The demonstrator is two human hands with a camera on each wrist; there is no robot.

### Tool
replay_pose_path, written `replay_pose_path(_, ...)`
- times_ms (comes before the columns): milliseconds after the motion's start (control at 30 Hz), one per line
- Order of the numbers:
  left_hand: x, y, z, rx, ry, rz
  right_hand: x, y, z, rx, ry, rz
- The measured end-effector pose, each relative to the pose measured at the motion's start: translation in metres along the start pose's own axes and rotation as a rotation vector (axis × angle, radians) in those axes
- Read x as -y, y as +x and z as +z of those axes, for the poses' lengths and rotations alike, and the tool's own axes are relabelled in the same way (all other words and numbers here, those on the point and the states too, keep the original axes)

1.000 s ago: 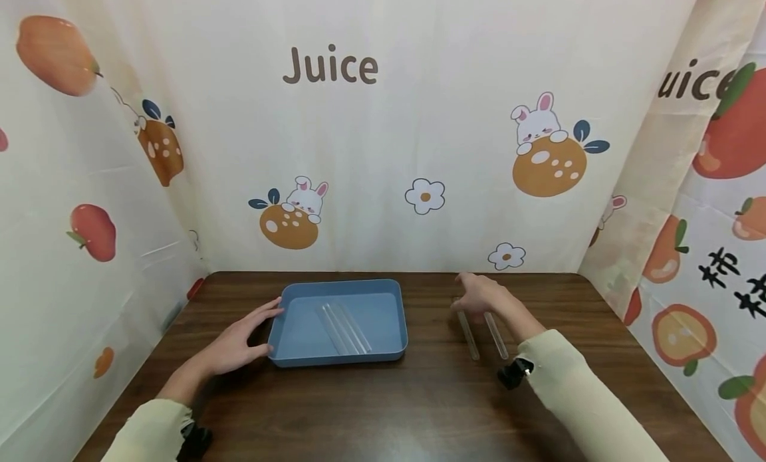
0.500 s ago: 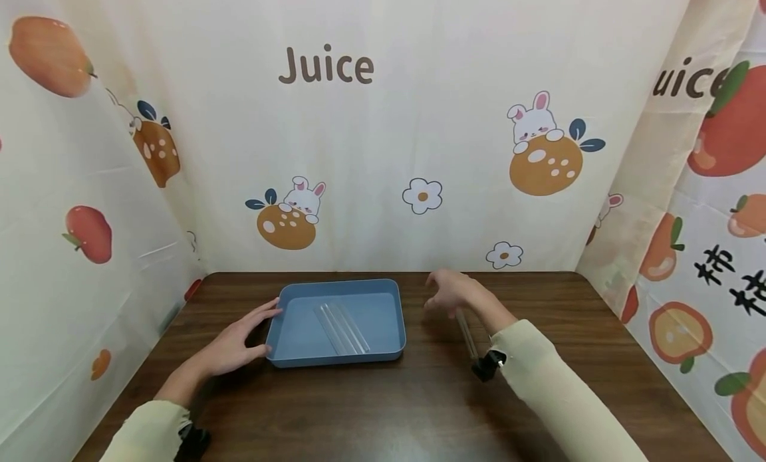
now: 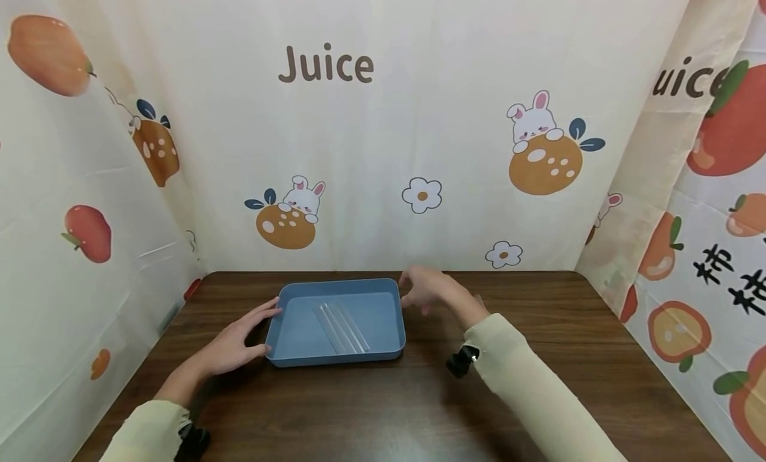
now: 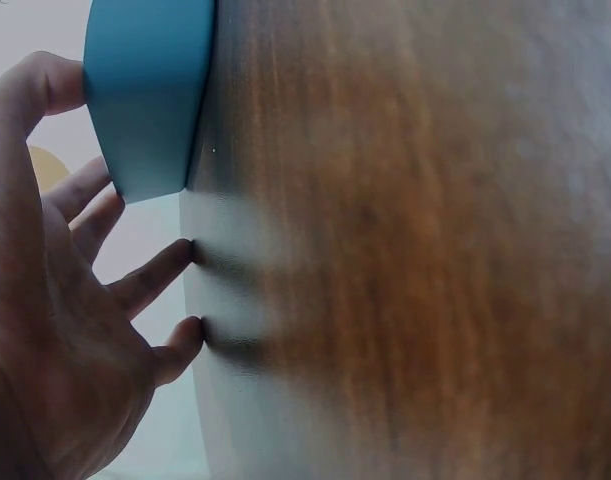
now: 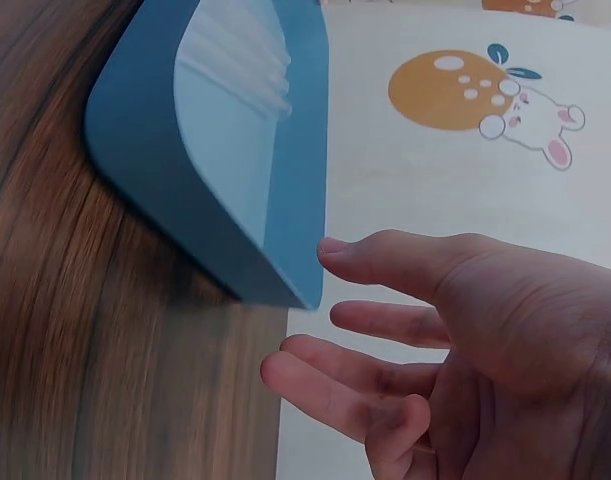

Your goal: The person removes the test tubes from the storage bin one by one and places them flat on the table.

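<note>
Here, 1 tray (image 3: 335, 362), several clear tubes (image 3: 344, 329) inside, 2 grips (image 3: 232, 346) (image 3: 427, 288) flanking

Shallow blue rectangular tray (image 3: 383, 319): bare left hand (image 3: 235, 346) is blocking its left side, bare right hand (image 3: 427, 290) its right rear corner. Top is leaving room from above — either side of the clear straight tubes (image 3: 343, 328) lying mid-tray. Brown wood-grain table (image 3: 335, 415) is giving a lane in front, between pale sleeves (image 3: 538, 379) — white fruit-print curtain (image 3: 365, 136) is walling off the rear.
</note>
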State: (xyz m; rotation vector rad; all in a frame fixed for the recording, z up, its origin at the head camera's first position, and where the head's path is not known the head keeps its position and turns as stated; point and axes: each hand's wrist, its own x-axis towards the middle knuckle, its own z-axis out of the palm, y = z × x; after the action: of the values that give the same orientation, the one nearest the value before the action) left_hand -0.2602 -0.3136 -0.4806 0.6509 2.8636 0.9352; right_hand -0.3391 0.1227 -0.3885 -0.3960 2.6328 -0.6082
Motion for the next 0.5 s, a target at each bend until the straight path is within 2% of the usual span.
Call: replay_pose_path(500, 0.002, 0.001, 0.001, 0.011, 0.007, -0.026, 0.028, 0.021, 0.018, 0.076, -0.028, -0.161)
